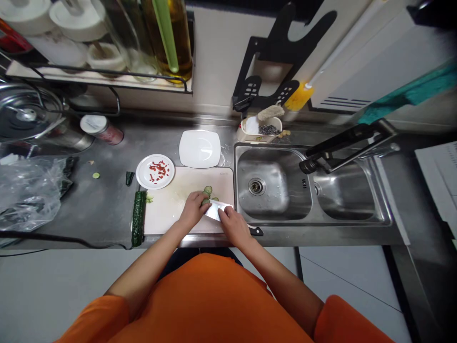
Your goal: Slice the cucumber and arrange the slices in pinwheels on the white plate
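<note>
- The steel counter carries a white cutting board under the fingers.
- Left of the fingers: a cucumber, a round plate.
- Beyond them: a square plate.
- Right: a sink.
- Far left: a plastic bag.

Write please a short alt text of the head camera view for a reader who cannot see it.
A person's left hand steadies a cucumber piece on a white cutting board while the right hand holds a knife against it. Slices lie behind the blade, a long cucumber at the board's left edge, and a steel sink to the right.
</note>
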The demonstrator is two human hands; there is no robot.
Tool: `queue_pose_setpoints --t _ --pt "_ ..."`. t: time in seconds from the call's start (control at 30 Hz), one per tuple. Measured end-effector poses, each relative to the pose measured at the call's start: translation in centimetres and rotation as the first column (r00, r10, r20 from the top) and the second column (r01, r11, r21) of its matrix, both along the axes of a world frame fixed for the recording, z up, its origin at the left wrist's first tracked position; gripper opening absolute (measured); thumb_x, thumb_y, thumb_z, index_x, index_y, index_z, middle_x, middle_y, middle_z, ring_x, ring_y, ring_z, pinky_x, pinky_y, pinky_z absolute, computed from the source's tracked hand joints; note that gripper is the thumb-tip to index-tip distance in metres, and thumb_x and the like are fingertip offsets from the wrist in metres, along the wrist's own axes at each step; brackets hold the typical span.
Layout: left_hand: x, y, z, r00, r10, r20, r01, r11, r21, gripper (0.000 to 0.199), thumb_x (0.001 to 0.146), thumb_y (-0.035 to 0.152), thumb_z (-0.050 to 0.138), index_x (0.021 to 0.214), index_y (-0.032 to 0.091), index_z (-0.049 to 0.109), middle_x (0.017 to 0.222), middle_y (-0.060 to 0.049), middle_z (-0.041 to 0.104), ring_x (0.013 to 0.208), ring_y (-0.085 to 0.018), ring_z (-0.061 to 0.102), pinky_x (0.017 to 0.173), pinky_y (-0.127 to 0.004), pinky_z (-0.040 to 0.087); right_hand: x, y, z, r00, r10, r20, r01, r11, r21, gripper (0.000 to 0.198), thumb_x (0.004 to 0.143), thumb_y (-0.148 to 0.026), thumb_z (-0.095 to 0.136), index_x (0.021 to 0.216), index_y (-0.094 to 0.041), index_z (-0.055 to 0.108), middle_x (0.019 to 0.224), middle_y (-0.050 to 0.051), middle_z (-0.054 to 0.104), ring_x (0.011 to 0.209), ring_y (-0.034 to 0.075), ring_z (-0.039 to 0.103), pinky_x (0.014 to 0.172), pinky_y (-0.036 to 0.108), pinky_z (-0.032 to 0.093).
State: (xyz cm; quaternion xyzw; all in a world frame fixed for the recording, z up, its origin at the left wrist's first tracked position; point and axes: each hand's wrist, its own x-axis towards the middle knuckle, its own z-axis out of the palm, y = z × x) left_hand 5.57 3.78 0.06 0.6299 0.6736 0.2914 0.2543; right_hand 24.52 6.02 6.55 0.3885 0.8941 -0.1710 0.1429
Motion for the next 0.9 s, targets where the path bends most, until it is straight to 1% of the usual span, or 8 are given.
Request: queue_pose_setpoints --t 0.17,0.27,0.37,0.5,0.6,0.67,0.77,0.9 --pt "-0.5 1.4 -0.3 1.000 -0.002 0.007 0.003 0.998 -0.070 0.015 0.080 0.027 0.060 0.093 0.021 0.064 0.095 -0.006 0.063 0.097 -0.021 0.055 0.090 -0.036 0.045 1.6 -1.1 1.2 1.000 -0.016 0.019 0.016 1.000 -0.023 0.025 0.090 -0.015 0.041 0.112 -0.019 0.054 0.100 0.009 0.052 0.077 0.016 0.050 0.068 0.026 0.033" --pt "-0.8 2.2 -0.2 0.994 0.105 -0.031 -0.108 0.988 -0.110 0.022 0.080 0.030 0.060 0.098 0.019 0.062 0.099 -0.008 0.062 0.099 -0.022 0.054 0.091 -0.036 0.043 2.8 -1.9 2.2 0.999 -0.028 0.033 0.031 0.997 -0.074 0.022 0.089 -0.017 0.043 0.107 -0.020 0.055 0.100 0.008 0.052 0.075 0.015 0.049 0.067 0.026 0.032" --pt "-0.8 3.6 0.2 0.974 0.184 -0.133 -0.207 0.959 -0.191 0.028 0.080 0.035 0.058 0.102 0.018 0.062 0.099 -0.010 0.060 0.102 -0.024 0.052 0.091 -0.037 0.042 3.5 -2.5 2.7 0.996 -0.065 0.055 0.070 0.992 -0.105 0.022 0.089 -0.018 0.041 0.106 -0.021 0.055 0.099 0.007 0.052 0.075 0.016 0.049 0.067 0.026 0.032" --pt "0.0 5.7 1.1 0.959 0.116 -0.259 -0.205 0.915 -0.347 0.023 0.073 0.032 0.062 0.091 0.018 0.064 0.097 -0.011 0.058 0.101 -0.027 0.051 0.088 -0.038 0.041 3.8 -2.8 2.5 0.993 -0.107 0.053 0.113 0.984 -0.136 0.028 0.089 -0.018 0.041 0.113 -0.022 0.054 0.101 0.007 0.051 0.077 0.016 0.050 0.070 0.027 0.032" --pt "0.5 6.6 1.6 0.952 0.126 -0.279 -0.237 0.881 -0.410 0.017 0.069 0.029 0.062 0.083 0.019 0.064 0.098 -0.010 0.057 0.100 -0.027 0.051 0.085 -0.037 0.042 3.8 -3.0 2.3 0.992 -0.121 0.043 0.126 0.979 -0.161 0.031 0.087 -0.017 0.042 0.116 -0.022 0.053 0.103 0.007 0.051 0.079 0.016 0.050 0.071 0.026 0.033" --pt "0.5 6.8 1.7 0.965 0.132 -0.225 -0.222 0.871 -0.439 0.012 0.069 0.028 0.062 0.078 0.020 0.064 0.093 -0.008 0.060 0.094 -0.024 0.054 0.080 -0.035 0.043 3.7 -3.1 2.3 0.990 -0.129 0.057 0.137 0.975 -0.176 0.031 0.087 -0.017 0.043 0.115 -0.022 0.053 0.103 0.008 0.051 0.080 0.016 0.050 0.070 0.026 0.033" --pt "0.3 6.9 1.8 0.985 0.161 -0.055 -0.168 0.865 -0.474 0.007 0.069 0.026 0.061 0.072 0.020 0.061 0.078 -0.003 0.063 0.078 -0.018 0.057 0.071 -0.030 0.044 3.6 -3.4 2.5 0.988 -0.141 0.066 0.151 0.967 -0.203 0.031 0.086 -0.017 0.042 0.114 -0.022 0.054 0.103 0.007 0.051 0.079 0.016 0.050 0.070 0.026 0.033" --pt "-0.2 7.1 1.7 0.947 0.294 0.126 -0.212 0.873 -0.440 0.014 0.068 0.022 0.061 0.081 0.021 0.065 0.071 0.000 0.065 0.068 -0.016 0.060 0.067 -0.029 0.045 3.0 -3.5 2.7 0.986 -0.165 0.037 0.169 0.953 -0.251 0.027 0.086 -0.018 0.043 0.108 -0.023 0.056 0.105 0.006 0.050 0.075 0.014 0.051 0.068 0.025 0.034"
